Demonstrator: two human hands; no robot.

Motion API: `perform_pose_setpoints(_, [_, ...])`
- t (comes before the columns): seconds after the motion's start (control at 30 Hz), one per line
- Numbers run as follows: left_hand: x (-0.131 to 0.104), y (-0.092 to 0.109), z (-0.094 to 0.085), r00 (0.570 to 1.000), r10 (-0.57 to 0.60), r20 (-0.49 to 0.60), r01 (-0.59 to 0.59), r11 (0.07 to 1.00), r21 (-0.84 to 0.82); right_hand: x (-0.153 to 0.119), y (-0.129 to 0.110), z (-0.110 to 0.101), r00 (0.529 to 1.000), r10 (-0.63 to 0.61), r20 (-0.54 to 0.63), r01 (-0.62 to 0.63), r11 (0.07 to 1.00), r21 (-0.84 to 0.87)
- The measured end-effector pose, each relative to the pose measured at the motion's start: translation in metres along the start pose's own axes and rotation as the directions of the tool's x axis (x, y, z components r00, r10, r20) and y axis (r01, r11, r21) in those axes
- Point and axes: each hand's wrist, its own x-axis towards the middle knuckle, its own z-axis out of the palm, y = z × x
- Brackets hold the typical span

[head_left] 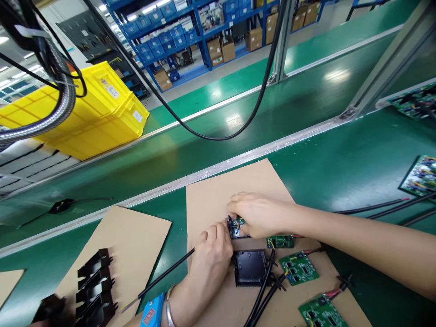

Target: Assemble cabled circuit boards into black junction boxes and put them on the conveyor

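Observation:
My left hand (213,250) is closed around a black cable (166,273), whose stripped end hangs to the lower left. Its fingertips touch the left side of a small black housing (232,232). My right hand (257,213) is closed, with fingers bent over a green circuit board (237,225) that sits in this housing. Part of the board is hidden beneath the fingers. Just below lies an open black case (251,268) with nothing in it. To its right are more wired boards, among them one green board (299,267) with a black lead.
Cardboard sheets (235,179) cover part of the green bench. Several black housings (95,286) stand at lower left, beside a blurred black piece. Yellow crates (112,109) stand beyond the metal rail (218,170). A black cable (218,138) loops overhead. More boards (420,175) lie right.

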Motion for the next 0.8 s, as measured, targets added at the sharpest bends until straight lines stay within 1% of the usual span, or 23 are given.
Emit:
perform_pose_setpoints(0.07, [-0.002, 0.000, 0.001, 1.000, -0.014, -0.011, 0.014, 0.999, -0.031, 0.009, -0.004, -0.006, 0.995, 0.064, 0.070, -0.064, 0.998, -0.002])
perform_pose_setpoints(0.13, [-0.004, 0.002, 0.002, 1.000, -0.025, -0.004, 0.024, 0.998, -0.056, 0.019, -0.006, -0.007, 0.986, 0.110, 0.126, -0.109, 0.994, -0.019])
perform_pose_setpoints(0.27, [-0.006, 0.004, 0.009, 0.999, -0.034, 0.003, 0.034, 0.984, -0.175, 0.040, -0.010, -0.004, 0.963, 0.130, 0.236, -0.124, 0.992, -0.039])
perform_pose_setpoints(0.33, [-0.005, 0.000, 0.014, 1.000, -0.025, -0.013, 0.021, 0.972, -0.234, 0.047, -0.010, -0.005, 0.951, 0.148, 0.271, -0.140, 0.989, -0.048])
perform_pose_setpoints(0.4, [-0.005, -0.007, 0.018, 0.999, -0.019, -0.031, 0.010, 0.961, -0.275, 0.049, -0.007, -0.009, 0.945, 0.155, 0.287, -0.150, 0.988, -0.039])
perform_pose_setpoints(0.47, [-0.006, -0.017, 0.020, 0.999, -0.020, -0.041, 0.006, 0.948, -0.317, 0.042, 0.001, -0.015, 0.953, 0.137, 0.270, -0.141, 0.990, -0.003])
perform_pose_setpoints(0.53, [-0.009, -0.028, 0.018, 0.997, -0.053, -0.054, 0.025, 0.908, -0.419, 0.025, 0.010, -0.018, 0.971, 0.109, 0.212, -0.121, 0.992, 0.043])
perform_pose_setpoints(0.6, [-0.011, -0.037, 0.013, 0.990, -0.112, -0.091, 0.040, 0.821, -0.570, 0.003, 0.017, -0.018, 0.992, 0.092, 0.091, -0.100, 0.991, 0.086])
perform_pose_setpoints(0.67, [-0.011, -0.043, 0.006, 0.982, -0.121, -0.142, -0.014, 0.710, -0.704, -0.017, 0.020, -0.014, 0.998, 0.064, -0.025, -0.062, 0.994, 0.087])
perform_pose_setpoints(0.73, [-0.006, -0.045, -0.001, 0.980, -0.036, -0.194, -0.128, 0.635, -0.762, -0.030, 0.019, -0.007, 0.997, 0.031, -0.077, -0.028, 0.999, 0.046])
perform_pose_setpoints(0.8, [0.002, -0.043, -0.003, 0.970, 0.091, -0.227, -0.235, 0.602, -0.763, -0.034, 0.016, 0.002, 0.997, 0.018, -0.078, -0.018, 1.000, -0.006])
